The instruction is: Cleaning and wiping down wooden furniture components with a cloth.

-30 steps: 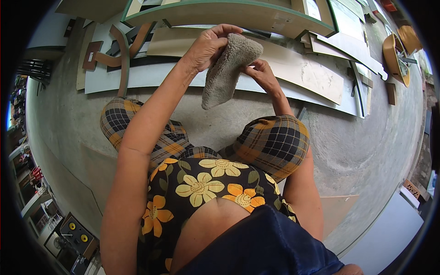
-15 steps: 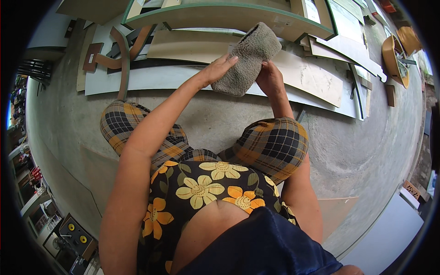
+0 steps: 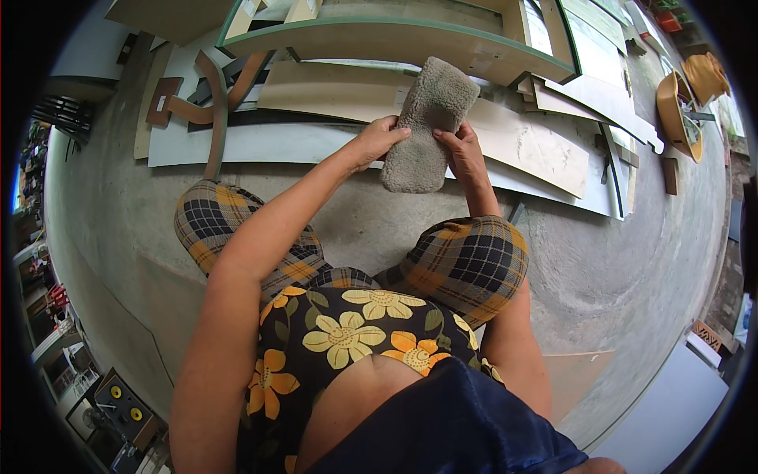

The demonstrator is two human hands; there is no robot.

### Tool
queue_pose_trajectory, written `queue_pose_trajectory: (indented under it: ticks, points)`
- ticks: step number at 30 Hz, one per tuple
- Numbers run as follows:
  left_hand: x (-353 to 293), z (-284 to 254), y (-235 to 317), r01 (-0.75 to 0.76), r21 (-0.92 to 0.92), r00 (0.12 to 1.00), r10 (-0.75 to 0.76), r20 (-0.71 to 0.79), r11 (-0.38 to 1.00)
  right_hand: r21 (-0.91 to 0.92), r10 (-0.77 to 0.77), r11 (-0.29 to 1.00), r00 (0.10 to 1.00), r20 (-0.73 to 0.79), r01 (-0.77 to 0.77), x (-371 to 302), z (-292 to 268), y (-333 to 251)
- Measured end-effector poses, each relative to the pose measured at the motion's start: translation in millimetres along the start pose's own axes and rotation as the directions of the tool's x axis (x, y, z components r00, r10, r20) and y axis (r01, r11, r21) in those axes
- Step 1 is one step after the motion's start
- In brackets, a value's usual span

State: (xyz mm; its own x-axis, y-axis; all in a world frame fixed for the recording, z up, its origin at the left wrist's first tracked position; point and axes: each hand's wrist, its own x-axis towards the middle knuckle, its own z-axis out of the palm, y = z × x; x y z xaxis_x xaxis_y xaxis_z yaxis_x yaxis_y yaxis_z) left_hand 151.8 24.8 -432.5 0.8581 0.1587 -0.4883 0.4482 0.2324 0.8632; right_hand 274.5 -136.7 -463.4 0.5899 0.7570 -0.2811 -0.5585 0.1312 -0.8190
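Note:
A fuzzy grey-beige cloth [image 3: 434,103], long and flattened like a folded pad, is held out in front of my knees. My left hand [image 3: 379,144] grips its left edge, thumb on top and fingers partly hidden behind. On the opposite edge my right hand [image 3: 466,156] pinches it, with the thumb pressed on the upper face. The cloth's plush side faces up. Whether it is a folded cloth or a sewn pouch, I cannot tell.
Beyond the cloth lie flat pale boards [image 3: 537,150] on the concrete floor. A green-edged wooden frame [image 3: 379,38] stands behind them. Curved brown strips [image 3: 215,110] lie at left, a yellow-brown tub [image 3: 675,118] at far right. Speaker-like box [image 3: 126,403] at lower left.
Both hands have brought the cloth slightly nearer to me, and it has turned more upright in view. Its dark top edge no longer shows, and my right thumb now lies on its face.

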Motion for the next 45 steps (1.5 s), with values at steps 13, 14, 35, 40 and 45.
queue_pose_trajectory:
  ticks: [13,14,35,40,45]
  points:
    - [-21.4,-8.8,34.6,0.416,-0.341,0.878,-0.275,0.391,0.843,-0.536,-0.529,0.654,0.829,0.181,0.534,-5.5,6.0,-19.4]
    - [-22.0,-7.8,34.7,0.415,-0.341,0.879,-0.274,0.391,0.844,-0.535,-0.530,0.653,0.828,0.182,0.535,-5.9,6.8,-20.6]
    - [6.8,-8.9,-2.8,-0.162,-0.133,0.987,0.159,-0.038,0.978,0.049,0.141,0.988,0.985,0.097,-0.146,-5.1,5.1,13.3]
    - [4.1,-18.4,-4.4,0.038,-0.168,0.994,-0.020,0.106,0.985,0.079,0.182,0.979,0.978,0.102,-0.190,-0.6,2.0,13.6]
    - [24.0,-104.8,-4.0,0.157,0.540,0.987,-0.154,-0.051,0.827,0.043,0.116,0.992,0.993,-0.030,-0.115,-3.6,-35.2,20.0]
